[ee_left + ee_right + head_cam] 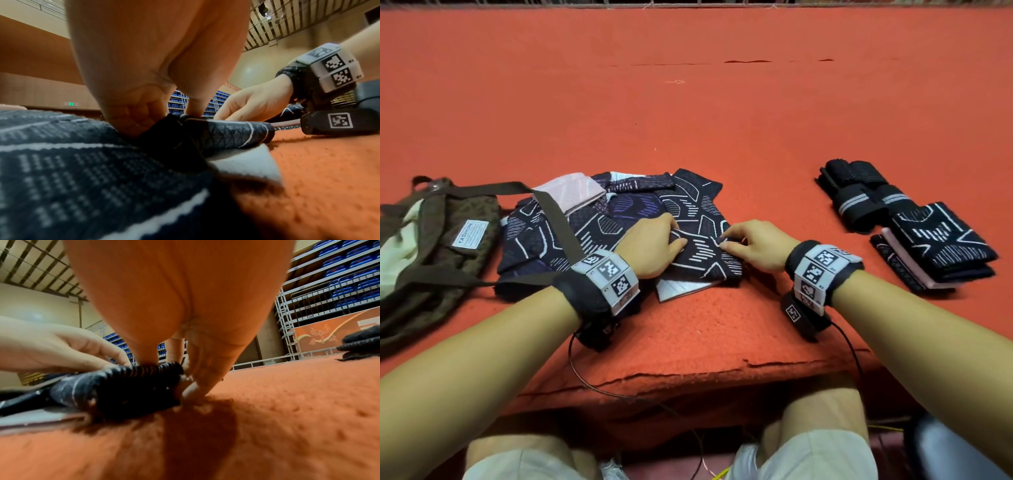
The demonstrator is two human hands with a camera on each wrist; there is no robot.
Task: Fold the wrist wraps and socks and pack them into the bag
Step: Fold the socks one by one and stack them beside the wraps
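Note:
A dark navy sock [705, 255] with white line patterns lies folded on the orange carpet in front of me, atop a heap of similar socks [592, 219]. My left hand [654, 245] pinches its left edge, thumb and curled fingers on the cloth [174, 125]. My right hand [751, 245] pinches its right, ribbed end [152, 371] with curled fingers. An olive-brown bag [438, 233] lies at the left, its strap [558, 219] draped over the heap. Rolled black wrist wraps [863, 192] and folded socks [941, 243] sit at the right.
The orange carpeted platform [688, 113] stretches far ahead; its torn front edge [688, 373] runs just before my knees. A thin cable [578, 373] hangs from my left wrist over that edge. Railings and blue seating [339, 272] stand far behind.

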